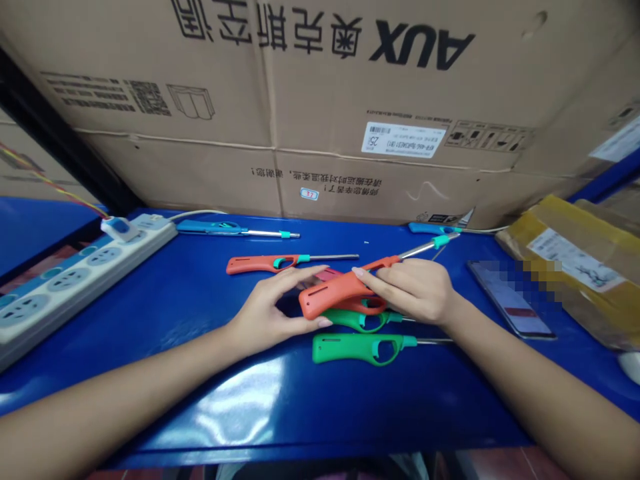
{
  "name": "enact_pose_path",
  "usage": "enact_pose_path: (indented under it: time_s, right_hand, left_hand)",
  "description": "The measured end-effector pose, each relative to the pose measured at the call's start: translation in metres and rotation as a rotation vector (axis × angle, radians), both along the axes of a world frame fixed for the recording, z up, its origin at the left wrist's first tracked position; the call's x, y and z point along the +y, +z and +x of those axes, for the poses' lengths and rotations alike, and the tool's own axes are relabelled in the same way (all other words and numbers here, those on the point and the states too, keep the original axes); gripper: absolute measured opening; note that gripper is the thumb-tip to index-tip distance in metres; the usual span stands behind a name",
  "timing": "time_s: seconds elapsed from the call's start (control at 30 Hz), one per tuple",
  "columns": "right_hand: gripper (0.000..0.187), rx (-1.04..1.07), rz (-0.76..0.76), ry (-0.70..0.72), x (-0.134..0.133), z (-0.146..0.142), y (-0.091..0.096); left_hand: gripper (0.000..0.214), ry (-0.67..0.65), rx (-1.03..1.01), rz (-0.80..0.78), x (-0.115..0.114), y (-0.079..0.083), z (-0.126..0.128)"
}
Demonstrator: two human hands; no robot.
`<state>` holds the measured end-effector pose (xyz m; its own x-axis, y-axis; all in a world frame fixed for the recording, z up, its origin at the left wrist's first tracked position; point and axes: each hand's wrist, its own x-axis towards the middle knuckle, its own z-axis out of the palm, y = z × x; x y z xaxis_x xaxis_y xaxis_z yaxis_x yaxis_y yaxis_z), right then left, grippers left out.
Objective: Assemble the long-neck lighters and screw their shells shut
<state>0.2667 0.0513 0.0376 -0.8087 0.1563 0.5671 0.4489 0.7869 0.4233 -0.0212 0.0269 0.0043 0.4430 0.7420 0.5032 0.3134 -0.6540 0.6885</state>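
Observation:
My right hand (420, 287) is closed on an orange utility lighter (330, 297), its handle pointing left and its metal tube with a teal tip slanting up to the right. My left hand (270, 307) is spread around the handle end, thumb below by a green lighter (357, 320) and fingers above by a pink-red lighter (327, 274). Whether it touches them I cannot tell. Partly hidden under the held one is another orange lighter (370, 305). A second green lighter (345, 348) lies nearest me. Beyond my left hand rests an orange lighter (255, 265).
On the blue table (200, 393) a blue lighter (210, 228) lies at the back left, another blue lighter (423, 228) at the back right. A power strip (75, 280) runs along the left. Right stand a phone (505, 300) and a taped package (575, 267). A large carton (320, 87) blocks the back.

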Motion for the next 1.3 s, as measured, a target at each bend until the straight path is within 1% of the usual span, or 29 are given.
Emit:
enact_pose_path:
  time_s: [0.07,0.13,0.23,0.33,0.43,0.5,0.53,0.6,0.63,0.67,0.73,0.8,0.87,0.93,1.0,1.07,1.13,1.17,1.3]
  right_hand:
    - [0.043,0.053,-0.007,-0.006,-0.003,0.002,0.000]
    - [0.045,0.076,0.016,-0.017,-0.005,0.003,-0.001]
    - [0.044,0.061,0.072,-0.015,-0.007,0.002,-0.002]
    - [0.042,0.052,0.041,-0.021,-0.007,0.002,-0.004]
    - [0.037,0.035,-0.063,-0.073,-0.005,0.002,-0.005]
    - [0.032,0.008,-0.179,-0.102,-0.003,0.002,-0.001]
    - [0.034,0.003,-0.267,-0.118,-0.001,0.003,0.002]
    - [0.043,0.045,-0.454,-0.142,0.005,0.006,0.011]
    - [0.047,0.102,-0.525,-0.153,0.009,0.008,0.017]
    - [0.045,0.174,-0.560,-0.165,0.014,0.011,0.022]
    - [0.031,0.325,-0.545,-0.209,0.025,0.019,0.032]
    - [0.020,0.429,-0.491,-0.252,0.033,0.028,0.040]
    - [0.015,0.459,-0.440,-0.275,0.037,0.035,0.044]
    - [0.015,0.410,-0.387,-0.312,0.034,0.039,0.045]
    - [0.016,0.329,-0.376,-0.359,0.029,0.039,0.043]
    - [0.015,0.301,-0.435,-0.362,0.024,0.037,0.038]
    - [0.013,0.365,-0.523,-0.317,0.022,0.033,0.028]
    - [0.012,0.413,-0.544,-0.291,0.023,0.031,0.022]
    - [0.011,0.499,-0.539,-0.260,0.030,0.024,-0.002]
  left_hand:
    - [0.059,-0.056,-0.022,0.117,-0.002,0.003,-0.001]
    - [0.055,-0.083,-0.055,0.197,-0.004,0.005,-0.001]
    - [0.052,-0.042,-0.077,0.250,-0.009,0.008,0.000]
    - [0.048,-0.017,-0.071,0.253,-0.011,0.008,0.001]
    - [0.044,-0.004,-0.065,0.214,-0.009,0.007,0.000]
    - [0.040,0.016,-0.063,0.148,-0.008,0.005,0.000]
    - [0.038,0.026,-0.064,0.102,-0.006,0.004,0.001]
    - [0.037,0.038,-0.066,0.000,-0.004,0.001,0.001]
    - [0.038,0.034,-0.063,-0.048,-0.003,-0.001,0.002]
    - [0.038,0.022,-0.052,-0.089,-0.002,-0.002,0.002]
    - [0.038,-0.014,-0.009,-0.126,0.000,-0.004,0.003]
    - [0.037,-0.065,0.043,-0.105,0.001,-0.005,0.004]
    - [0.037,-0.103,0.082,-0.065,0.003,-0.005,0.004]
    - [0.036,-0.113,0.114,-0.048,0.003,-0.005,0.004]
    - [0.036,-0.103,0.145,-0.042,0.004,-0.005,0.003]
    - [0.036,-0.095,0.172,-0.037,0.004,-0.006,0.003]
    - [0.035,-0.088,0.195,-0.038,0.004,-0.007,0.002]
    - [0.035,-0.086,0.206,-0.041,0.004,-0.007,0.002]
    - [0.035,-0.086,0.241,-0.056,0.004,-0.008,0.002]
